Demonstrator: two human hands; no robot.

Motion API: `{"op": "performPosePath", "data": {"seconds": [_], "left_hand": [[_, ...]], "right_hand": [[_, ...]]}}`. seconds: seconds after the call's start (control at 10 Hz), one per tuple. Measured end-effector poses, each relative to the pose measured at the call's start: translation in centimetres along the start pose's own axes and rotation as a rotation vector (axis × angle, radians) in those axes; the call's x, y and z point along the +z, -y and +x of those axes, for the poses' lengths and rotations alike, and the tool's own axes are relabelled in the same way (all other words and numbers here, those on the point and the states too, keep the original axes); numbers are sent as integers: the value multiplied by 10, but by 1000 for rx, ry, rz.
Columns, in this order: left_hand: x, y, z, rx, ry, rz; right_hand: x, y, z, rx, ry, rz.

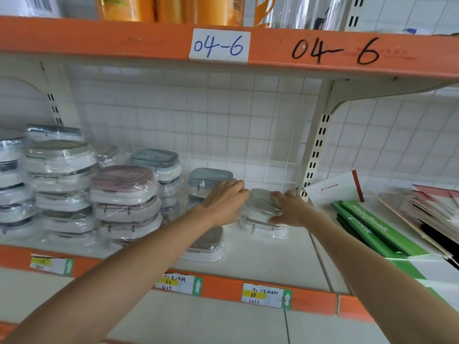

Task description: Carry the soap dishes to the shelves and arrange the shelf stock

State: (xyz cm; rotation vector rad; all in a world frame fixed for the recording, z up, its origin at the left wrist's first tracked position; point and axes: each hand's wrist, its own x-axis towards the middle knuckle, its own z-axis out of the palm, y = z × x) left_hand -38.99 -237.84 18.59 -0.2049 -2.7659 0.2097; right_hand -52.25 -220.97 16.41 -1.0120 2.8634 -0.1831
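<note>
A white shelf (260, 259) with an orange edge holds stacks of wrapped soap dishes (124, 199). At its right end, the right hand (295, 209) grasps a grey-lidded soap dish (260, 203) atop a short stack; the left hand (223, 202) rests open beside it.

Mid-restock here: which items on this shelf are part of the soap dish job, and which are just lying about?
Part of the job:
- grey-lidded soap dish, held by the right hand
- left hand, resting by the blue-lidded stack
- pink-lidded stack
- wrapped stacks at far left

Lying about:
- green notebooks
- orange packages on the upper shelf
</note>
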Motion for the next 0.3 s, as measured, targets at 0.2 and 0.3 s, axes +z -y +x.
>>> {"op": "performPosePath", "data": {"seconds": [0.2, 0.3], "left_hand": [[-13, -1, -7, 15, 33, 30], [-36, 9, -15, 10, 54, 34]], "right_hand": [[-9, 10, -4, -15, 1, -168], [-27, 25, -2, -111, -85, -212]]}}
